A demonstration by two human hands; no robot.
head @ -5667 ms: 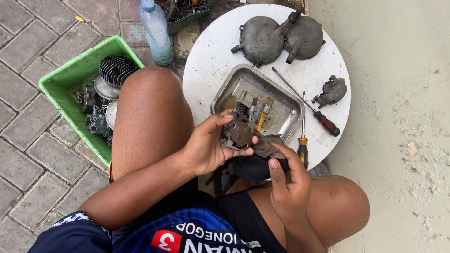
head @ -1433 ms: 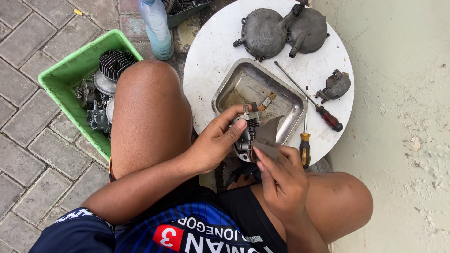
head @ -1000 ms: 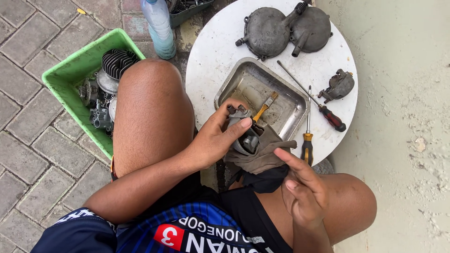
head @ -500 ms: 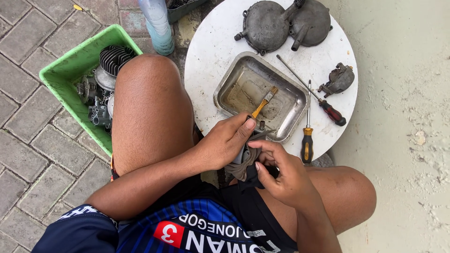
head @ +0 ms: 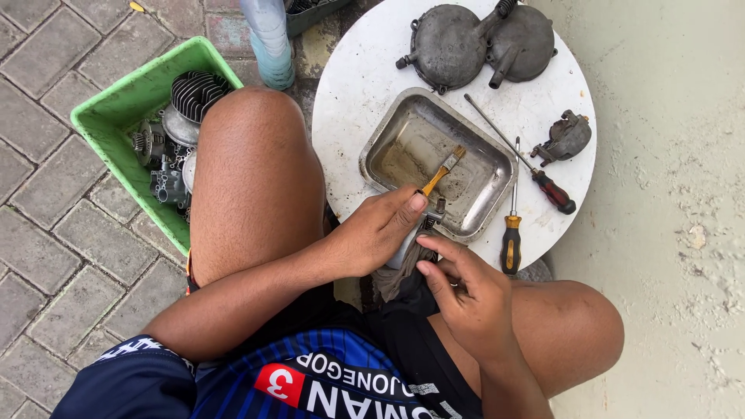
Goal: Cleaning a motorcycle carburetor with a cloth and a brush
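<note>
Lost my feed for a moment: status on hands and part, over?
Left hand grips small metal part at tray edge. Right hand pinches rag beneath it. Brush in tray, screwdrivers alongside; nothing blocking.

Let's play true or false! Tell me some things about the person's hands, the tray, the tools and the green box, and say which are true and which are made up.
1. The left hand and the right hand are together at a small metal part and a rag. True.
2. The metal tray holds a brush with an orange handle. True.
3. Both screwdrivers lie inside the tray. False: the orange-handled screwdriver and the red-handled screwdriver lie on the round white table, beside the tray.
4. The green box is empty. False: it holds metal engine parts.
5. Two round grey covers sit on the table. True.
</note>
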